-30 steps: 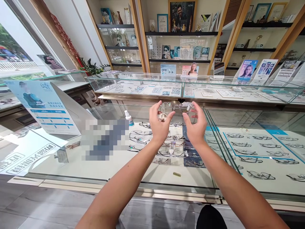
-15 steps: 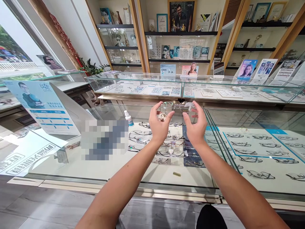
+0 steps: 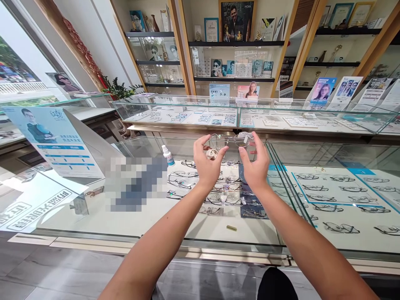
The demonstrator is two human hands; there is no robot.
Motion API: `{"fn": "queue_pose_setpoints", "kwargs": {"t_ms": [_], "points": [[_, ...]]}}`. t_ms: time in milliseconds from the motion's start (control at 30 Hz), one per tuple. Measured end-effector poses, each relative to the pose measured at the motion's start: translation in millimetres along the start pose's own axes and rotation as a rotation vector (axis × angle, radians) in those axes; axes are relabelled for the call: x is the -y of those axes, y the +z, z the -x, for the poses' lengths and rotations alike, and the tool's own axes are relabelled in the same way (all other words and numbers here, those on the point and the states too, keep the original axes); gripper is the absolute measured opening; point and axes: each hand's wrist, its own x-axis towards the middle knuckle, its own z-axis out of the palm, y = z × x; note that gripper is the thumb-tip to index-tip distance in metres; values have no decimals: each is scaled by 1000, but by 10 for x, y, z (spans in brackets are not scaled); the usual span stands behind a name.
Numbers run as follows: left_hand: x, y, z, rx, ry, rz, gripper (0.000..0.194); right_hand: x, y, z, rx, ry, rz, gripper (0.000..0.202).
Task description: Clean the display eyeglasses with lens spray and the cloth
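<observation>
A pair of thin-rimmed eyeglasses (image 3: pixel 231 139) is held up between my hands, above the glass counter. My left hand (image 3: pixel 208 164) is closed on its left side, thumb and fingers at the rim. On the other side, my right hand (image 3: pixel 255 160) pinches the right end of the frame. A pale tag or sticker (image 3: pixel 246 137) shows at the right lens. Behind my left fingers is a small round whitish object (image 3: pixel 211 154), partly hidden; I cannot make out its kind. Rows of eyeglasses (image 3: pixel 229 198) lie inside the counter below my hands.
A white spray bottle (image 3: pixel 168 156) stands on the glass counter (image 3: pixel 200 229), left of my hands. Further left are a pixelated patch and a blue-and-white display sign (image 3: pixel 62 141). Another glass display case (image 3: pixel 175 118) and shelves stand behind. A small gold piece (image 3: pixel 231 228) lies near the front.
The eyeglasses have tilted slightly in my hands, and the tag at the right lens has shifted. Both hands have moved a little to the left in view, still gripping the frame.
</observation>
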Motion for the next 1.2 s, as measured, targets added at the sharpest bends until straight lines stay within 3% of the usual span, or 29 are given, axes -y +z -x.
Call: {"fn": "queue_pose_setpoints", "kwargs": {"t_ms": [333,433,600,733,967,1200], "points": [[-34,2,-18,-66,145,-29,58,-123,53,19,20,32,-25,62],[-29,1,-14,-37,98,-24,58,-110,46,19,10,13,-4,62],[4,1,-22,16,-93,42,64,-31,16,15,-2,-82,43,63],[-1,-4,-37,30,-170,69,67,31,-8,13,50,-54,59,69],[0,-13,-47,8,-145,43,66,39,-5,-1,54,-7,-21,69],[-17,-20,-43,-11,-91,11,67,-12,-2,-51,-16,97,-242,50]]}}
